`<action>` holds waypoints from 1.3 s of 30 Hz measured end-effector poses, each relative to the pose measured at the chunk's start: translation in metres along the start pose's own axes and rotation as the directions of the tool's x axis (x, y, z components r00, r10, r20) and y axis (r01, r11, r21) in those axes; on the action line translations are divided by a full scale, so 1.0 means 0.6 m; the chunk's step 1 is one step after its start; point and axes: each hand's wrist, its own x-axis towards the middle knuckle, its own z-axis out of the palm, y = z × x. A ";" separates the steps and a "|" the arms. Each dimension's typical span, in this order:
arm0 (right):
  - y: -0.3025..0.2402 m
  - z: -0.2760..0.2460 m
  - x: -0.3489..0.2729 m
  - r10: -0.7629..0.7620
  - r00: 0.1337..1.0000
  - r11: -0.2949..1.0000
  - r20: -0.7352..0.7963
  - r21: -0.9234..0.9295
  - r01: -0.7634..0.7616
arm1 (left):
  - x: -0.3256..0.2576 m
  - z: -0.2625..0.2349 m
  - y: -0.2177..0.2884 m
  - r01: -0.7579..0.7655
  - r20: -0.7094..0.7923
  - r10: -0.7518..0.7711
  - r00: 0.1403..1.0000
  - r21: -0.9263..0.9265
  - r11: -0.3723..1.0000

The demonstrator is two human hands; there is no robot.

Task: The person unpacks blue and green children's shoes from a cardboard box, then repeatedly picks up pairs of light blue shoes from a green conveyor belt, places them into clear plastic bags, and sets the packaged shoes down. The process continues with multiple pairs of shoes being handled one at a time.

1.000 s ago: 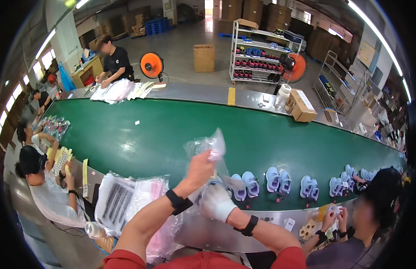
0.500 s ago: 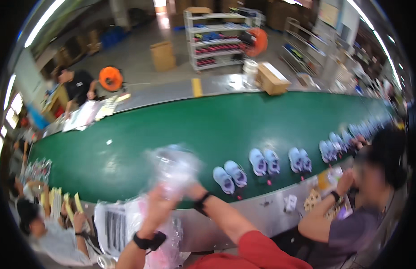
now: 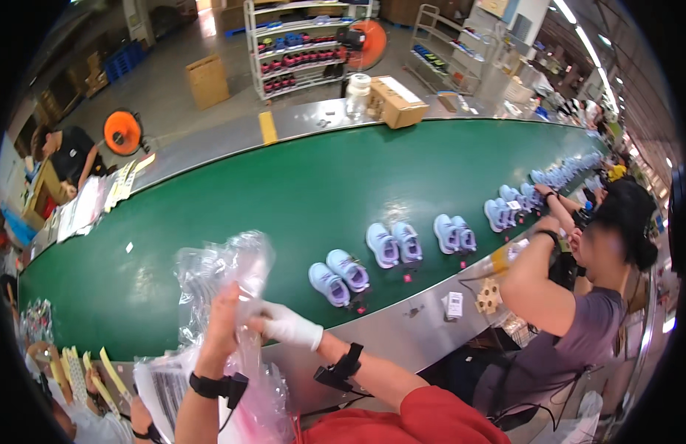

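Note:
A clear, crinkled plastic bag point(image 3: 243, 259) stands up over the near edge of the green conveyor belt. My left hand point(image 3: 223, 318), bare, holds the bag from its left side, with part of the fingers hidden by the film. On the other side my right hand point(image 3: 289, 325), in a white glove, pinches the bag low down. More plastic bags point(image 3: 265, 388), some pinkish, lie on the metal ledge below my hands. To the right, pairs of light blue shoes stand on the belt; the nearest pair point(image 3: 339, 277) is closest to my right hand.
A co-worker point(image 3: 535, 355) sits at the right by the metal ledge point(image 3: 402, 318). Others work at the lower left and the far left. Across the belt point(image 3: 284, 200) stand a cardboard box point(image 3: 397, 102), an orange fan point(image 3: 123, 132) and a shoe rack point(image 3: 298, 52).
The view has swung right, so the scene sits further left. My hands have come lower and nearer, and the blurred plastic bag now stands upright and sharper between them.

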 end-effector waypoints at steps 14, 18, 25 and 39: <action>-0.124 -0.093 -0.131 -0.715 0.688 0.214 -0.121 -0.975 0.051 | -0.001 0.117 -0.022 -0.589 -0.143 0.627 0.765 0.235 0.773; 0.016 -0.110 -0.101 -0.642 0.765 0.201 0.042 -0.954 0.221 | -0.069 0.161 -0.078 -0.704 0.482 0.528 0.699 0.593 0.391; 0.032 -0.143 -0.013 -0.398 0.910 0.175 0.116 -0.964 0.199 | -0.148 0.102 -0.027 -0.468 0.463 0.083 0.882 0.845 0.258; 0.088 -0.015 0.043 -0.362 0.932 0.353 0.033 -0.920 0.170 | -0.008 -0.037 0.020 -0.415 -0.075 0.702 0.708 0.760 0.500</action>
